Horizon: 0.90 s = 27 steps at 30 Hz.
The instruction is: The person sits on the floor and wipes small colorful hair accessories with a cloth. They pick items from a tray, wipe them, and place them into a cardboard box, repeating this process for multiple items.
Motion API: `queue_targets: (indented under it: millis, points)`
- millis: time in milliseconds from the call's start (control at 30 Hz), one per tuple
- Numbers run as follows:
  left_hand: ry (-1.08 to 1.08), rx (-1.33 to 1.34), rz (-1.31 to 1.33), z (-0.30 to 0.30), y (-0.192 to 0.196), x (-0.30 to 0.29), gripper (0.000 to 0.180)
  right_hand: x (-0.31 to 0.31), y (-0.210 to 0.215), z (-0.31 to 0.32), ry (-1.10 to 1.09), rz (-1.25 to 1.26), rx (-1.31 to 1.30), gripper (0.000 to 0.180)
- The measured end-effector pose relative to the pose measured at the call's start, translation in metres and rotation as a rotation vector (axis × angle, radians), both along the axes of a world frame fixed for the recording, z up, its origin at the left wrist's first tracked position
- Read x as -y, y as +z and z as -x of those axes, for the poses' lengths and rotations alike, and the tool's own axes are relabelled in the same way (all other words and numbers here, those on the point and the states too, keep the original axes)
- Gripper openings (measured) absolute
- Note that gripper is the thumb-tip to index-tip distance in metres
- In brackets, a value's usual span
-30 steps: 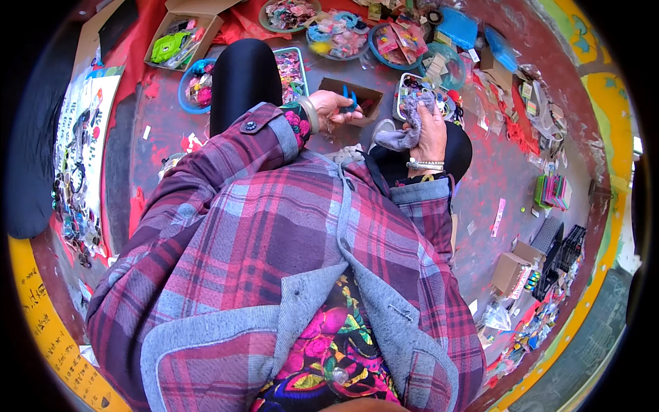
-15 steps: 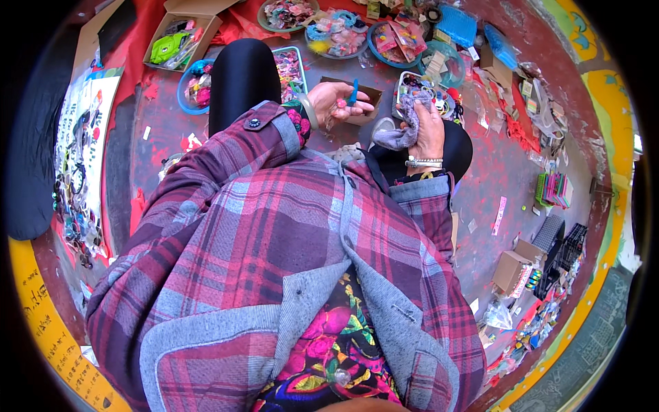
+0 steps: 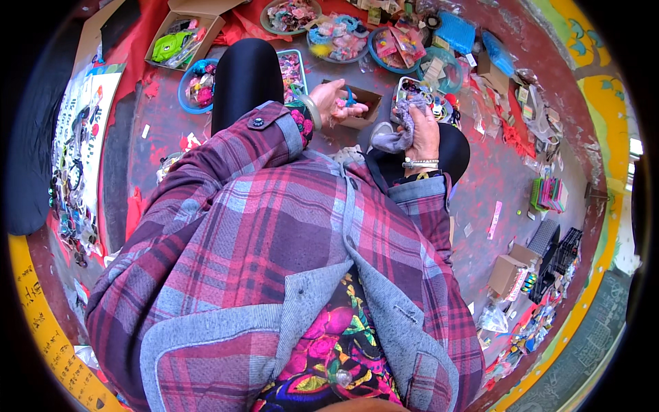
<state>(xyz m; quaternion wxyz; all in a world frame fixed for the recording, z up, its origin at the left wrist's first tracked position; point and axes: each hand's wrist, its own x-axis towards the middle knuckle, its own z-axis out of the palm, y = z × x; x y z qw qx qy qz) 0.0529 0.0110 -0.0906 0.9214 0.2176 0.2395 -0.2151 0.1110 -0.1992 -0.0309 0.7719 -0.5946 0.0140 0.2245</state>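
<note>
My left hand (image 3: 331, 105) is turned palm up over an open cardboard box (image 3: 371, 98), its fingers partly curled. A small blue loop with a bit of pink (image 3: 351, 97), which looks like a hair tie, rests in its fingers. My right hand (image 3: 425, 132) grips a crumpled grey-purple cloth (image 3: 400, 138) above my right knee. Just beyond that cloth stands a white basket (image 3: 396, 89) of coloured bands. Part of the cloth is hidden behind my right fingers.
Tubs of hair accessories stand beyond my knees, among them a blue tub (image 3: 183, 96) and a pale rectangular tray (image 3: 303, 74). At far left is a carton (image 3: 218, 26) with a green item. Green and pink baskets (image 3: 549, 194) and a brown box (image 3: 504, 275) lie at right.
The blue loop has swung down from standing upright, and my left fingers have shifted around it. My right hand keeps hold of the cloth, which has bunched slightly.
</note>
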Motion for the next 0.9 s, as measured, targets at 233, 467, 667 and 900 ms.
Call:
queue_targets:
  millis: [233,467,667,900]
  points:
    - [-0.003,-0.113,-0.021,-0.013,-0.023,-0.004,0.033,-0.003,-0.002,0.001,0.012,0.013,0.002,0.021]
    - [-0.025,-0.028,-0.081,-0.003,0.001,0.004,0.032,-0.003,-0.004,0.0,0.018,0.01,-0.012,0.021]
    - [-0.064,0.119,-0.204,0.008,0.018,0.009,0.034,-0.004,-0.002,0.001,0.023,-0.005,-0.008,0.019]
    - [-0.11,0.214,-0.406,0.017,0.039,0.017,0.027,-0.005,0.001,0.003,0.023,-0.025,-0.02,0.017]
